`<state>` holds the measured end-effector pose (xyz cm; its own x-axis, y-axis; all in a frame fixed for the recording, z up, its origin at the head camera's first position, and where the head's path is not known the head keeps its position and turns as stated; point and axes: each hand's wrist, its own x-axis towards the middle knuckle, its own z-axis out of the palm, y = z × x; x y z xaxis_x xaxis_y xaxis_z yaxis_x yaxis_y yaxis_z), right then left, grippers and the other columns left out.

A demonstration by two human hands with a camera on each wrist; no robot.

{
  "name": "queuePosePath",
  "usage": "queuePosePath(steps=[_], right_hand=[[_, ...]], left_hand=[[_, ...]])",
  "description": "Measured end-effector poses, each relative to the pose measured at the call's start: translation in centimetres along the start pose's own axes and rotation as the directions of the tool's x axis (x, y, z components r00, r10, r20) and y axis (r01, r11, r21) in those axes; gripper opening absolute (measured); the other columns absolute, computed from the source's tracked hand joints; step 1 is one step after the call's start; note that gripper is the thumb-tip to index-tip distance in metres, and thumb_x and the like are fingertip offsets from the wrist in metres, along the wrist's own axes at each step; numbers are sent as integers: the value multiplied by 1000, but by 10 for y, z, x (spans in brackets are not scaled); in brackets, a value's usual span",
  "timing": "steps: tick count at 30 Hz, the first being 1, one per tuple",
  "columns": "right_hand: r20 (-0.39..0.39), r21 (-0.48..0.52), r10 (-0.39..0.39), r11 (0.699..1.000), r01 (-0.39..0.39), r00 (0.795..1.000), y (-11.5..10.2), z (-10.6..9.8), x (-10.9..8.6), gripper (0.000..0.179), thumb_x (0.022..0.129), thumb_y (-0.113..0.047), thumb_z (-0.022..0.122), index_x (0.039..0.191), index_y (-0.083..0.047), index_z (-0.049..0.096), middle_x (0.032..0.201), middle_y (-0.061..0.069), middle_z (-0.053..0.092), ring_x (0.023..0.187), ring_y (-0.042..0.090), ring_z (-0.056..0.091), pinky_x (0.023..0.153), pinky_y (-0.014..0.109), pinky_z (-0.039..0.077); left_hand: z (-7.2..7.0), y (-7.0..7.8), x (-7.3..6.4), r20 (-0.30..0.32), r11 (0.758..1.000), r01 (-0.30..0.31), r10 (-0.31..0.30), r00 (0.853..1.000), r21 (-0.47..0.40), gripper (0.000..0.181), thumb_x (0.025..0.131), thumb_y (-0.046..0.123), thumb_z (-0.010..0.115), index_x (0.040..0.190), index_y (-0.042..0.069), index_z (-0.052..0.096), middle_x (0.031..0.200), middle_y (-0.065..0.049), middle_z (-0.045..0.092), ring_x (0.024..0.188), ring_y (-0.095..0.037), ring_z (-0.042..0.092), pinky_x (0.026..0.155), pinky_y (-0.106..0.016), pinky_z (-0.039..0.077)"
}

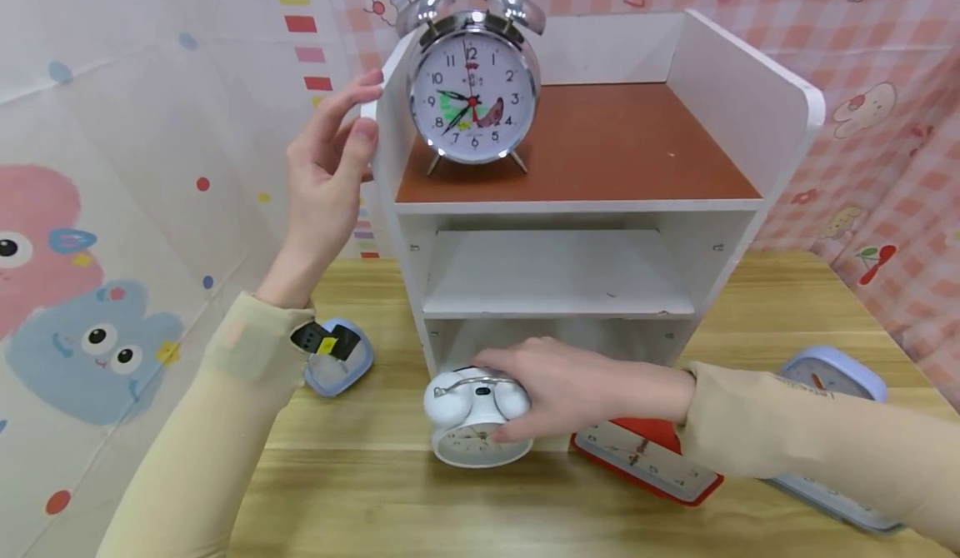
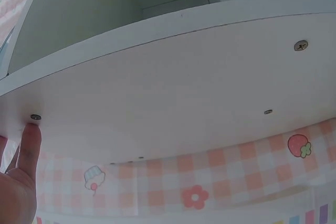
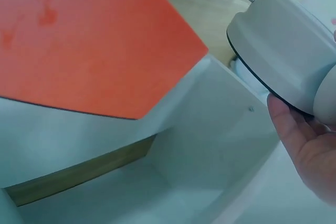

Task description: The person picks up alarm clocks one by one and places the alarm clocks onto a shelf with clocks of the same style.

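Against the upper left side of the white shelf (image 1: 562,271), the left hand (image 1: 326,162) touches with its fingers loosely extended, holding nothing, and a silver alarm clock (image 1: 474,96) stands on the left part of its top. In front of the shelf's lower left part, the right hand (image 1: 547,383) grips a white alarm clock (image 1: 476,408) between thumb and fingers; a red clock (image 1: 645,462) lies before the shelf's right part.
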<state>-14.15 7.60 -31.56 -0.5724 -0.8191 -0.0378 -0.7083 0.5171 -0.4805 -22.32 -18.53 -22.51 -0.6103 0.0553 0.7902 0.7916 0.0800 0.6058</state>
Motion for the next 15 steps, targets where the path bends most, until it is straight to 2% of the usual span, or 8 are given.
queuePosePath(steps=[8, 15], right_hand=[[-96, 0, -25, 1000, 25, 995, -1, -10, -15, 61, 84, -33, 86, 136, -10, 62, 113, -2, 77, 87, 1, 65, 73, 16, 54], [-169, -33, -53, 998, 48, 984, -1, -20, -29, 57, 85, -34, 86, 135, -16, 64, 111, -9, 76, 87, -2, 64, 75, 18, 55]], left_hand=[[-1, 0, -1, -2, 999, 4, -4, 1000, 36, 52, 102, 48, 64, 140, 12, 64, 157, -6, 58, 134, -26, 66, 79, -16, 60], [0, 0, -1, 1, 1000, 7, -7, 1000, 21, 50, 103, 46, 65, 140, 12, 64, 157, -5, 58, 135, -26, 65, 82, -16, 61]])
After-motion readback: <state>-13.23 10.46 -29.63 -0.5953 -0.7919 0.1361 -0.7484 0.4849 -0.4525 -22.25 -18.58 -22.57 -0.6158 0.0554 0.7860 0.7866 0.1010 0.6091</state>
